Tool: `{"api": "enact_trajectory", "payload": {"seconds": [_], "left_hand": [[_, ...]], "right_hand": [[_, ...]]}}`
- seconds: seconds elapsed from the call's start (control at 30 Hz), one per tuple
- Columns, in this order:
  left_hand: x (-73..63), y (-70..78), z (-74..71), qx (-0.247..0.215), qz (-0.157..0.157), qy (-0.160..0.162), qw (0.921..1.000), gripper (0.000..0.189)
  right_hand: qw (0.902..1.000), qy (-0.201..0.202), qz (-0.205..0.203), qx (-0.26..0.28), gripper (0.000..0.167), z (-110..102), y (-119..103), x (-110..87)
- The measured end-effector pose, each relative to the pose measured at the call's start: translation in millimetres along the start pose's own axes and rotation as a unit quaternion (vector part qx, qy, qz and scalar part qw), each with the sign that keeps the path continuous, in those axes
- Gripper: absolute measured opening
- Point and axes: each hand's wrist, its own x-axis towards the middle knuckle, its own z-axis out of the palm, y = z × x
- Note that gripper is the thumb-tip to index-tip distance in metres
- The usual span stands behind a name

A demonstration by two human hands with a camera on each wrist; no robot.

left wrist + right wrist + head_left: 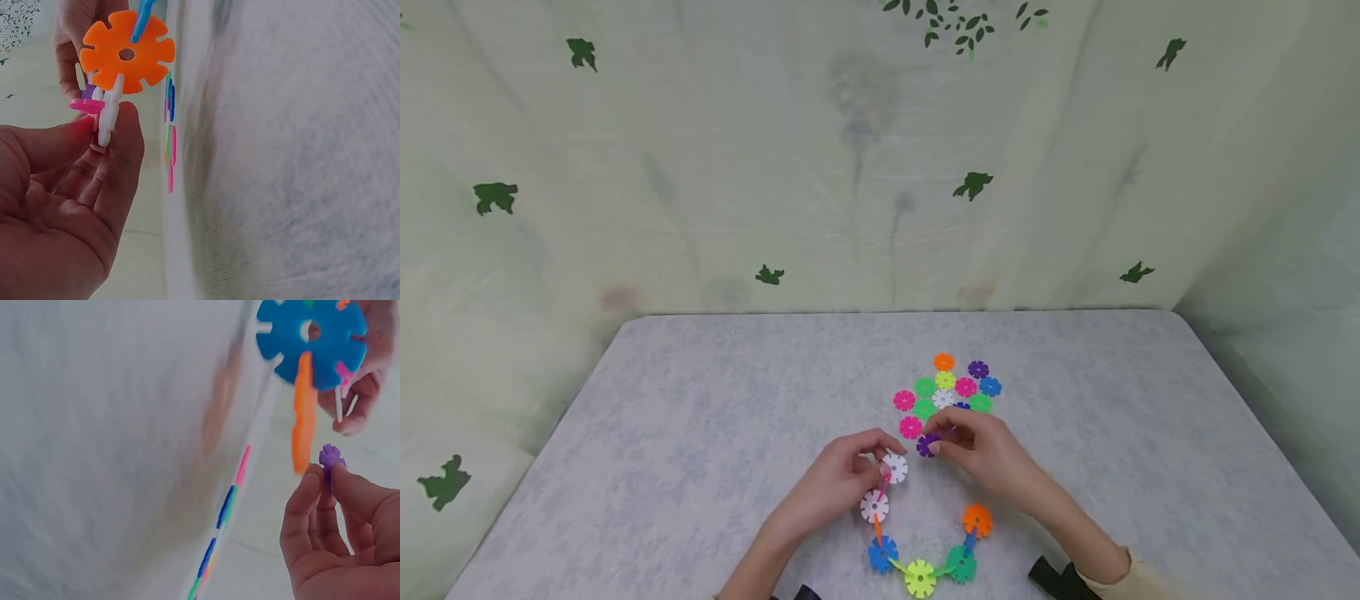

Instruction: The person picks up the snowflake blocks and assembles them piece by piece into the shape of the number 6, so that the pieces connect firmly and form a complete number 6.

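Observation:
Fingers and thumb of my left hand (838,475) pinch the end of a chain of notched plastic flower discs, by a white disc (896,469) and a pink disc (87,105). From there the chain curves through a second white disc (874,507), a blue disc (883,555), a yellow disc (920,578) and a green disc (961,564) to an orange disc (977,521). My right hand (992,454) pinches a loose purple disc (926,446) between thumb and fingers. In the head view a small gap separates the purple disc from the held white one.
Beyond my hands, several loose discs in pink, green, yellow, blue and other colours lie together on the grey table (715,400), among them a pink disc (904,401) and an orange disc (943,362). A pale curtain (715,167) with leaf prints hangs behind the table.

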Motion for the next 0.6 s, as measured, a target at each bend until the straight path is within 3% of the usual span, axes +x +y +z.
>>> {"api": "enact_trajectory", "payload": {"seconds": [0.23,0.37,0.6], "left_hand": [[-0.4,3.4,1.6,-0.012,0.016,0.001,0.9998,0.028],[-0.4,4.6,2.2,-0.020,0.015,0.000,0.9997,0.028],[-0.6,4.4,3.6,-0.045,0.010,-0.007,0.9989,0.026]], "right_hand": [[0.9965,0.054,0.047,0.043,0.016,8.8,-9.3,-16.9],[0.9952,0.065,0.043,0.059,0.014,12.4,-12.5,-21.3],[0.9975,0.044,0.007,0.054,0.016,15.0,-10.8,-23.7]]}}
